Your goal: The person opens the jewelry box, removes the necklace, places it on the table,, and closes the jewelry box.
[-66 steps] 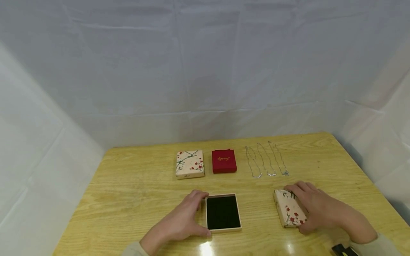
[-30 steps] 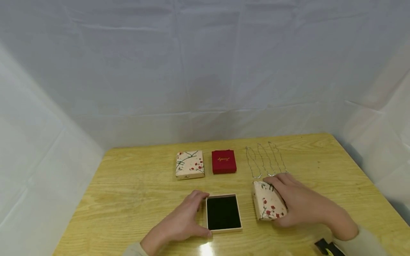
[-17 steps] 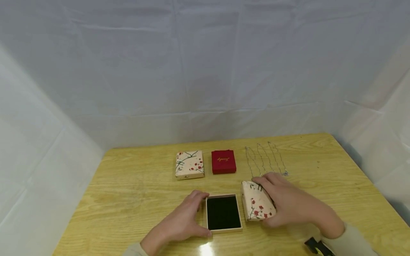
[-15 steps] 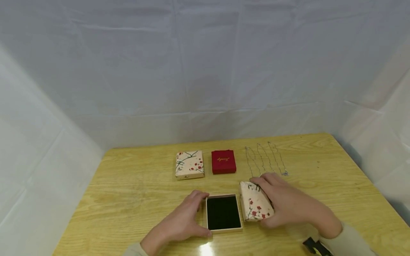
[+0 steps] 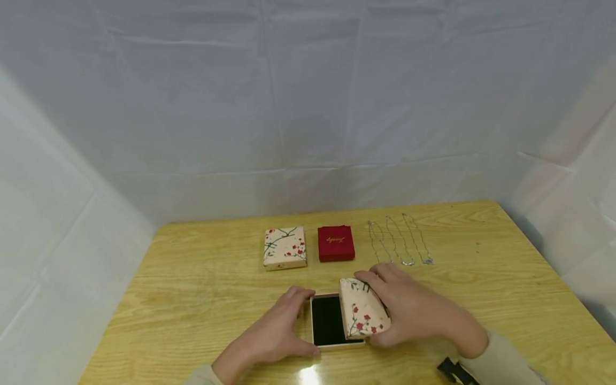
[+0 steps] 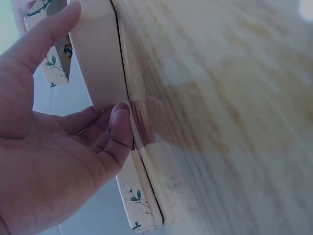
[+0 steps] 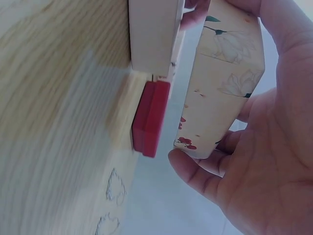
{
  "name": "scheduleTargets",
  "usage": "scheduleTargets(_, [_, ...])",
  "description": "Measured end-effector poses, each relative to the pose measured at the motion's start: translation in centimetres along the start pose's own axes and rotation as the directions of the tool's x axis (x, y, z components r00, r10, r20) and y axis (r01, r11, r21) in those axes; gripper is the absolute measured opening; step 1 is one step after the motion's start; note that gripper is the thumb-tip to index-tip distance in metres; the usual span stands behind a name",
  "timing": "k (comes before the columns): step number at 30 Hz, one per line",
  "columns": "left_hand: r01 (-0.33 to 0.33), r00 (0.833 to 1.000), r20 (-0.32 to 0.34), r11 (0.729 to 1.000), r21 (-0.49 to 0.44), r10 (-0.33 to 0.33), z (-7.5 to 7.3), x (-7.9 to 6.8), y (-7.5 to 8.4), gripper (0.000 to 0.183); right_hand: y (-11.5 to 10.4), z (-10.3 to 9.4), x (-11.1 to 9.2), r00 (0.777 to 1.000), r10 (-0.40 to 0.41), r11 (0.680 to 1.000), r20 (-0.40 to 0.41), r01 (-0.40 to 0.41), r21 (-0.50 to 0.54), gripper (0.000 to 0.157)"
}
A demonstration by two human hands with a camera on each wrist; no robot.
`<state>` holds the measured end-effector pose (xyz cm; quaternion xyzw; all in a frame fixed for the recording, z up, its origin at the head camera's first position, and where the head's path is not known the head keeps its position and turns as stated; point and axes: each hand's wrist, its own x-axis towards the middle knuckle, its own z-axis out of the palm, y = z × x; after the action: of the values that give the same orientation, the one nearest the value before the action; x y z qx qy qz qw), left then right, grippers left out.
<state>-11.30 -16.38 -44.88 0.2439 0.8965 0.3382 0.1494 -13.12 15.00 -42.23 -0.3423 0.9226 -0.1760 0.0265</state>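
My left hand point(image 5: 274, 329) holds a shallow box base point(image 5: 337, 346) with a dark lining by its left side, thumb at the near corner and fingers at the far one. In the left wrist view the base's plain pale wall point(image 6: 100, 54) shows between thumb and curled fingers. My right hand point(image 5: 416, 310) grips a cream box lid point(image 5: 363, 310) patterned with red flowers. Tilted, the lid hangs above the base and covers its right part in the head view. In the right wrist view the lid point(image 7: 210, 98) is raised apart from the base wall point(image 7: 154, 36).
Behind the hands stand a cream flowered box point(image 5: 285, 247) and a red box point(image 5: 336, 243) with gold lettering. Three silver chain necklaces point(image 5: 401, 240) lie to their right. White cloth point(image 5: 308, 107) surrounds the wooden table point(image 5: 192, 299) at the back and sides.
My right hand has carried the flowered lid leftward from the right of the table to over the base. My left hand and the base have stayed in place.
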Motion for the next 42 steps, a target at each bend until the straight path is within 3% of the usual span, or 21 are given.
scheduleTargets(19, [0.001,1.0,0.001,1.0,-0.006,-0.001,0.0,0.0,0.1,0.113,-2.0,2.2,2.4,0.999,-0.028,1.0,0.04,0.028,-0.01,0.112])
scheduleTargets(42, [0.033,0.999,0.016,0.999,-0.001,-0.033,0.1,0.0,-0.1,0.115,-3.2,3.5,3.6,0.997,-0.05,0.999,0.057,0.05,0.005,0.112])
